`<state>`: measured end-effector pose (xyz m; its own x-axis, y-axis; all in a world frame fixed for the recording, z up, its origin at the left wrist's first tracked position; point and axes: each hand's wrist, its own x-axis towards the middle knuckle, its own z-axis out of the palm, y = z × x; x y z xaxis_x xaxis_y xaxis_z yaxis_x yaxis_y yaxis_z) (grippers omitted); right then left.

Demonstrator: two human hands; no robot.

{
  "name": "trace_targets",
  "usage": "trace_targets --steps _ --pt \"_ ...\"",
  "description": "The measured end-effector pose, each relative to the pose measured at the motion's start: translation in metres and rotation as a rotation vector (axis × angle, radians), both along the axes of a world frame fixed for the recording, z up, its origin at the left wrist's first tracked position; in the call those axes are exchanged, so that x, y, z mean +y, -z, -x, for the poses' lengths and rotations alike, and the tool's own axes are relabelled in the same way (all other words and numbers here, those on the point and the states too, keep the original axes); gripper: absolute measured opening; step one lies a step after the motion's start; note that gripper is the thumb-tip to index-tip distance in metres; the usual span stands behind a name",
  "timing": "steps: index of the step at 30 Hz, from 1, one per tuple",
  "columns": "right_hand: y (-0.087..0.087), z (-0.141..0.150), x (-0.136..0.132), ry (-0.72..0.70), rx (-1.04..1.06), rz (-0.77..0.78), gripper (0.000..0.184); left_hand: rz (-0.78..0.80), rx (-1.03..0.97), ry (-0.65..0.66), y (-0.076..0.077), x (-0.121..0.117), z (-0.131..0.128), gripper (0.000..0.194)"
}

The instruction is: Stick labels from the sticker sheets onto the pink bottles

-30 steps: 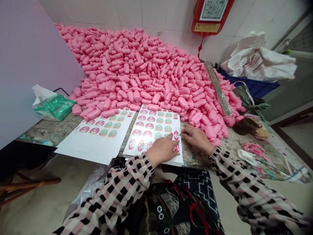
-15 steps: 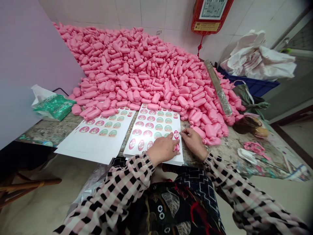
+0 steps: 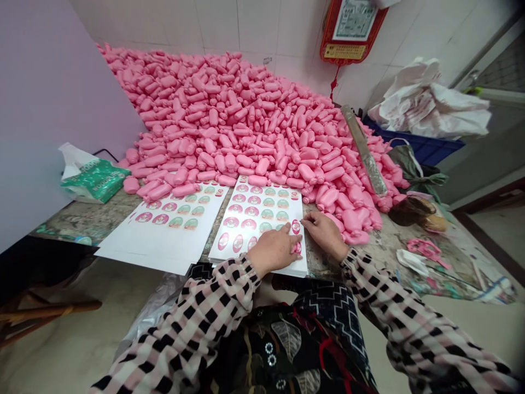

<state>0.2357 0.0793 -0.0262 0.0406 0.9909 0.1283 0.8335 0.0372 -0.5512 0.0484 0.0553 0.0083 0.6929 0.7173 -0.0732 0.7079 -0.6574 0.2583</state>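
My left hand lies flat on a white sticker sheet printed with pink and green oval labels, fingers stretched out and pressing its lower right part. My right hand sits at the sheet's right edge, fingertips pinched by a red oval sticker; whether it grips the sticker I cannot make out. A second sticker sheet lies to the left. Behind both sheets rises a huge heap of small pink plastic bottles, reaching the tiled wall.
A green and white packet lies at the far left of the worn table. A long wrapped roll rests on the heap's right side. Pink scissors, a brown object, a blue crate with white bags stand right.
My right hand has slid a little left, its fingertips closing in on the red sticker at the sheet's edge. My left hand has stayed pressed on the sheet.
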Motion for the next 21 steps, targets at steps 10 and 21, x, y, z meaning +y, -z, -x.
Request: trace_targets --steps 10,21 --pt "-0.013 -0.006 -0.005 -0.116 -0.01 0.091 0.025 0.29 0.005 0.039 -0.012 0.019 0.003 0.06" --pt "-0.024 0.011 -0.005 0.113 -0.102 0.138 0.023 0.303 0.153 0.087 -0.021 0.028 -0.003 0.065"
